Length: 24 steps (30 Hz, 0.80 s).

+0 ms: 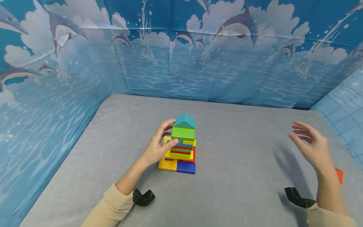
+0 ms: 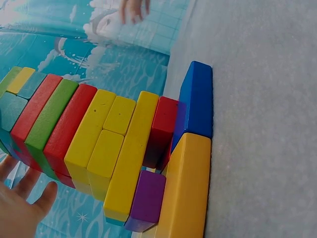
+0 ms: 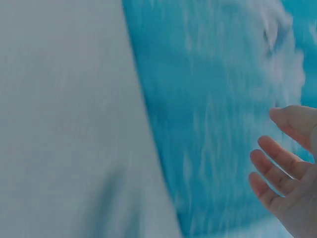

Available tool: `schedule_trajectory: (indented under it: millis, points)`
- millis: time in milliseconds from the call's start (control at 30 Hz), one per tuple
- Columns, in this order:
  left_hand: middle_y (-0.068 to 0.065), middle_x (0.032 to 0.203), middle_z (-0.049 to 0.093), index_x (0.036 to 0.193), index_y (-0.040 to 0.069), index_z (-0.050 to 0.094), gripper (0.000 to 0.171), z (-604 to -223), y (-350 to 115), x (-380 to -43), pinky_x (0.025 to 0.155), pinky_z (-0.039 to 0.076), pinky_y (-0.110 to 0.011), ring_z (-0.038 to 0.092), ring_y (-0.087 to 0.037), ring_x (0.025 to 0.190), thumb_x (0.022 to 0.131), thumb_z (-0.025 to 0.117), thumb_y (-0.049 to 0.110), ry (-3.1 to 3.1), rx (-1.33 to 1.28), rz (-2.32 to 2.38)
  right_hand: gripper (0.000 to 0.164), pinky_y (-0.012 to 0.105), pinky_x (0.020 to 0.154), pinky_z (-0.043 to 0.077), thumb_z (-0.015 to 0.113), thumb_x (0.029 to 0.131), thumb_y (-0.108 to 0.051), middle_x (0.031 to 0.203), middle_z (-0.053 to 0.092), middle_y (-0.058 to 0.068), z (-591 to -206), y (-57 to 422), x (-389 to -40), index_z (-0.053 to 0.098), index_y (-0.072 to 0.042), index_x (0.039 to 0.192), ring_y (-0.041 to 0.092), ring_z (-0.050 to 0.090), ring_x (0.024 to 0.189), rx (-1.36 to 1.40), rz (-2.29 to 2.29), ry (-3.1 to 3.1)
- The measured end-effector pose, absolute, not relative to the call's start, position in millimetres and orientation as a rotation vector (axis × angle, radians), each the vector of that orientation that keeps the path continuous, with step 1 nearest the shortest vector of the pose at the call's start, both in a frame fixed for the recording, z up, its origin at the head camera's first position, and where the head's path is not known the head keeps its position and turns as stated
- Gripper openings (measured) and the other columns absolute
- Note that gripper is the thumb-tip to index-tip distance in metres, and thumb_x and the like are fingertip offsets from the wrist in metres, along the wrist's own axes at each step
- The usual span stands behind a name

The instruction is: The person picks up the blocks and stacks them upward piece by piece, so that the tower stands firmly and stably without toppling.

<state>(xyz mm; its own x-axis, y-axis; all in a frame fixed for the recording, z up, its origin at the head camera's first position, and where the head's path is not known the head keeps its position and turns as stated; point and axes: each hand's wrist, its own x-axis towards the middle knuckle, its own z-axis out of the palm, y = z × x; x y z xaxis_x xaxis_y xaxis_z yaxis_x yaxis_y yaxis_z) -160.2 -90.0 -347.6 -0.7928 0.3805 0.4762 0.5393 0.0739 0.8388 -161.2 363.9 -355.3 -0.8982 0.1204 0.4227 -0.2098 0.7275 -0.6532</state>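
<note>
A tower of coloured toy blocks [image 1: 181,153] stands on the grey cloth, with an orange-yellow block [image 2: 185,188] and a blue block [image 1: 186,167] flat at its foot. Above these are yellow, red, purple and green blocks, then a wide green block [image 1: 183,133] and a teal triangular block [image 1: 185,121] on top. My left hand [image 1: 159,143] is at the tower's left side, its thumb overlapping the front in the head view and its fingers loosely bent. Far to the right, my right hand [image 1: 312,143] hovers over the cloth with relaxed, spread fingers and nothing in it.
An orange block [image 1: 339,175] lies at the right, partly hidden behind my right forearm. The grey cloth [image 1: 238,176] covers the surface. Blue dolphin-printed curtains [image 1: 181,63] stand along the back and sides. A black wrist mount [image 1: 143,197] shows at my left cuff.
</note>
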Motion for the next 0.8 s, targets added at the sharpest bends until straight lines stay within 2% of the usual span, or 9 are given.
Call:
schedule_trajectory:
  millis: [67,133,167,233,300,367,433,567,800]
  points:
    - [-0.024,0.139,0.029,0.135,-0.005,0.029,0.054,-347.1,-90.1,-160.0,0.093,0.034,-0.054,0.037,-0.038,0.118,0.093,0.053,0.019,-2.201,-0.948,-1.819,0.048,0.001,0.079,0.03,0.058,0.09,-0.015,0.118,0.05,-0.015,-368.2,393.0,-152.5,0.044,-0.013,0.136,-0.016,0.038,0.094,-0.032,0.931,-2.546]
    - [-0.024,0.139,0.029,0.135,-0.005,0.029,0.054,-346.7,-90.3,-159.6,0.093,0.034,-0.054,0.036,-0.038,0.119,0.093,0.053,0.019,-2.202,-0.945,-1.82,0.05,0.015,0.092,0.034,0.056,0.091,-0.017,0.128,0.049,0.001,-383.8,422.0,-146.6,0.041,-0.009,0.137,-0.003,0.044,0.102,-0.107,0.832,-2.617]
    - [-0.024,0.139,0.029,0.135,-0.005,0.03,0.054,-346.7,-90.4,-159.6,0.093,0.034,-0.054,0.036,-0.038,0.119,0.093,0.053,0.019,-2.203,-0.942,-1.82,0.051,0.02,0.094,0.033,0.056,0.091,-0.019,0.133,0.046,0.005,-394.7,439.2,-144.5,0.04,-0.01,0.138,-0.002,0.042,0.103,-0.138,0.765,-2.646]
    - [-0.024,0.139,0.029,0.135,-0.005,0.03,0.054,-346.5,-90.5,-159.5,0.093,0.034,-0.054,0.036,-0.038,0.119,0.093,0.053,0.019,-2.204,-0.94,-1.822,0.054,0.042,0.097,0.032,0.056,0.091,-0.021,0.138,0.039,0.021,-415.2,472.3,-140.9,0.037,-0.01,0.14,0.018,0.043,0.11,-0.166,0.697,-2.683]
    - [-0.024,0.139,0.028,0.135,-0.005,0.03,0.054,-346.6,-90.5,-159.6,0.094,0.033,-0.055,0.036,-0.038,0.119,0.093,0.053,0.019,-2.203,-0.941,-1.825,0.057,0.06,0.088,0.028,0.057,0.09,-0.018,0.136,0.038,0.027,-432.2,499.6,-136.8,0.034,-0.009,0.141,0.04,0.038,0.109,-0.159,0.636,-2.706]
    - [-0.024,0.139,0.028,0.135,-0.005,0.029,0.054,-346.5,-90.5,-159.7,0.094,0.033,-0.056,0.036,-0.039,0.119,0.093,0.053,0.019,-2.204,-0.943,-1.826,0.059,0.06,0.083,0.028,0.061,0.088,-0.018,0.132,0.039,0.03,-442.1,517.1,-131.1,0.036,-0.01,0.141,0.042,0.038,0.107,-0.149,0.557,-2.719]
    - [-0.024,0.139,0.028,0.135,-0.005,0.029,0.054,-346.3,-90.5,-159.6,0.094,0.033,-0.056,0.036,-0.039,0.119,0.093,0.053,0.019,-2.205,-0.946,-1.827,0.055,0.064,0.075,0.027,0.064,0.086,-0.013,0.122,0.039,0.038,-438.4,518.4,-123.6,0.041,-0.001,0.135,0.052,0.036,0.1,-0.125,0.506,-2.753]
    - [-0.024,0.139,0.028,0.135,-0.005,0.029,0.054,-346.1,-90.3,-159.9,0.094,0.033,-0.055,0.036,-0.039,0.12,0.093,0.053,0.019,-2.206,-0.946,-1.822,0.045,0.06,0.066,0.033,0.068,0.082,-0.012,0.11,0.039,0.039,-426.2,504.3,-110.3,0.048,0.012,0.115,0.052,0.037,0.093,-0.153,0.412,-2.825]
    - [-0.024,0.139,0.028,0.135,-0.005,0.029,0.055,-345.6,-89.6,-160.0,0.094,0.033,-0.055,0.035,-0.039,0.12,0.093,0.053,0.021,-2.207,-0.949,-1.824,0.04,0.053,0.06,0.041,0.073,0.075,-0.005,0.104,0.039,0.038,-445.3,520.0,-110.9,0.052,0.013,0.105,0.048,0.039,0.087,-0.276,0.397,-2.85]
